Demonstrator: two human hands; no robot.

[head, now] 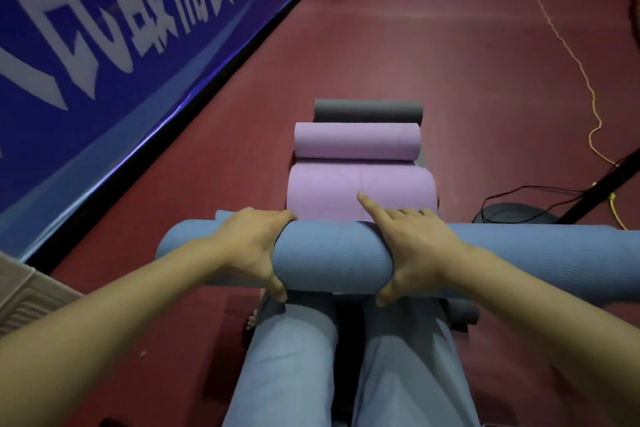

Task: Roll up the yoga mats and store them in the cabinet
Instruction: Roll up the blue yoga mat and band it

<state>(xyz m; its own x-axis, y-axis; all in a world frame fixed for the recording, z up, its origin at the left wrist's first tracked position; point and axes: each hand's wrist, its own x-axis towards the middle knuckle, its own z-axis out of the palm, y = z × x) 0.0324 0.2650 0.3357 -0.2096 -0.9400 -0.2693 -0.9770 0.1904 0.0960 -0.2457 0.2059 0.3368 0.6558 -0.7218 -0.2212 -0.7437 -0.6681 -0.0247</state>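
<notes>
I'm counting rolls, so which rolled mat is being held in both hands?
The blue mat, nearest the camera, gripped by left hand and right hand; the purple and grey rolls lie untouched.

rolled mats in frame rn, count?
5: blue mat gripped by left hand and right hand; big purple roll, smaller purple roll and grey roll ahead; a dark roll mostly hidden beneath. More may be hidden.

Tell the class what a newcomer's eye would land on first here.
First, the blue rolled mat across the lower middle, gripped by the left hand and right hand. Beyond it lie two purple rolls and a grey roll. A blue banner fills the left.
</notes>
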